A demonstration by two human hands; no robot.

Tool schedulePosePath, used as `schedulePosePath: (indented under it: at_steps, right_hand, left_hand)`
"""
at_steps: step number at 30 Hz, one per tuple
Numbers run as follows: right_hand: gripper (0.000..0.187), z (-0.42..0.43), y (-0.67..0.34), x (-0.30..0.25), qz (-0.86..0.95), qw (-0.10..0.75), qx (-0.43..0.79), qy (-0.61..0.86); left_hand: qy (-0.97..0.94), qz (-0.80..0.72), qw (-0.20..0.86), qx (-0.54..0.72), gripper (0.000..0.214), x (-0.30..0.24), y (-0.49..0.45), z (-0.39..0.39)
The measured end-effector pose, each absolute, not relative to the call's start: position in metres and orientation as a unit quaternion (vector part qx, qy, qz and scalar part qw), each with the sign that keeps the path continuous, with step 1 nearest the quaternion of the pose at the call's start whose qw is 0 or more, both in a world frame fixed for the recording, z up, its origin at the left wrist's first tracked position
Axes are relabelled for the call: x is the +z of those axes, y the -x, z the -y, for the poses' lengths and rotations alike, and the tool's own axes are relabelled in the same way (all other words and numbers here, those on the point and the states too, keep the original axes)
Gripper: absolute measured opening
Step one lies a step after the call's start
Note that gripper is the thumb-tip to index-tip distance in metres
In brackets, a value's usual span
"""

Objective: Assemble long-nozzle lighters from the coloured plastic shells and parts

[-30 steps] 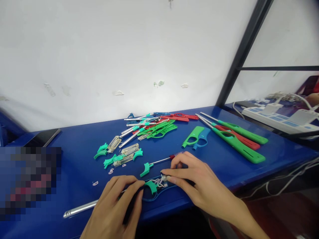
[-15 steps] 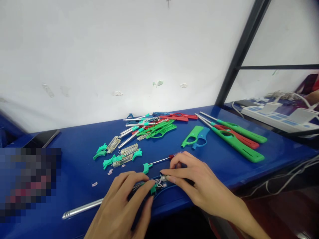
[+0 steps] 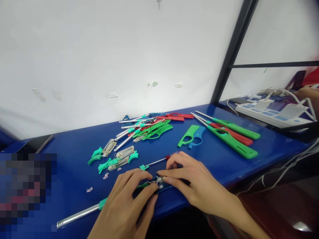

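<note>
My left hand (image 3: 129, 202) is closed around an opened long-nosed lighter (image 3: 78, 215), whose silver tube and teal collar stick out to the left. Thumb and fingers of my right hand (image 3: 188, 176) pinch a small pale part (image 3: 159, 179) at the lighter's blue body, where thin white wires show. Much of the body is hidden under both hands. Just behind them lies a screwdriver (image 3: 156, 162) with a red handle, partly covered by my right hand. A teal trigger (image 3: 144, 167) touches or overlaps its tip.
Lighter shells and tubes (image 3: 154, 127) lie heaped near the wall. Clear fuel tanks (image 3: 122, 157) with teal triggers lie at left-centre. Closed lighters (image 3: 231, 139) and loose handle halves (image 3: 188, 136) are at right. A phone (image 3: 37, 142) and a power strip (image 3: 266, 114) flank the table.
My left fingers have shifted right along the lighter, covering a green piece and baring the teal collar. My right hand keeps its pinch. The view has turned slightly right.
</note>
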State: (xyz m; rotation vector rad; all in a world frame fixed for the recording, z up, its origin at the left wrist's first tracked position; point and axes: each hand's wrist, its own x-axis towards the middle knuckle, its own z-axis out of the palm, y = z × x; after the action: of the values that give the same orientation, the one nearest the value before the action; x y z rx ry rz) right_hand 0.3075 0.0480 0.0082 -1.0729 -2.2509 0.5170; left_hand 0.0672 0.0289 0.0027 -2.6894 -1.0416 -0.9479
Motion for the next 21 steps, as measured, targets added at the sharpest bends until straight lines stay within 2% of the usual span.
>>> schedulePosePath:
  at_steps: [5, 12, 16, 21]
  right_hand:
    - [0.025, -0.049, -0.308, 0.007, 0.844, 0.294, 0.200, 0.401]
    - [0.025, -0.049, -0.308, 0.007, 0.840, 0.297, 0.204, 0.406]
    - [0.024, -0.049, -0.308, 0.006, 0.834, 0.303, 0.212, 0.410]
    - [0.010, -0.048, -0.308, 0.007, 0.824, 0.320, 0.225, 0.410]
  left_hand:
    - [0.881, 0.341, 0.070, -0.319, 0.025, 0.003, -0.069, -0.029]
    - [0.856, 0.397, 0.099, -0.316, 0.033, -0.006, -0.052, -0.021]
    - [0.848, 0.409, 0.101, -0.321, 0.029, -0.013, -0.040, -0.016]
    - [0.851, 0.414, 0.088, -0.312, 0.029, -0.015, -0.039, -0.017]
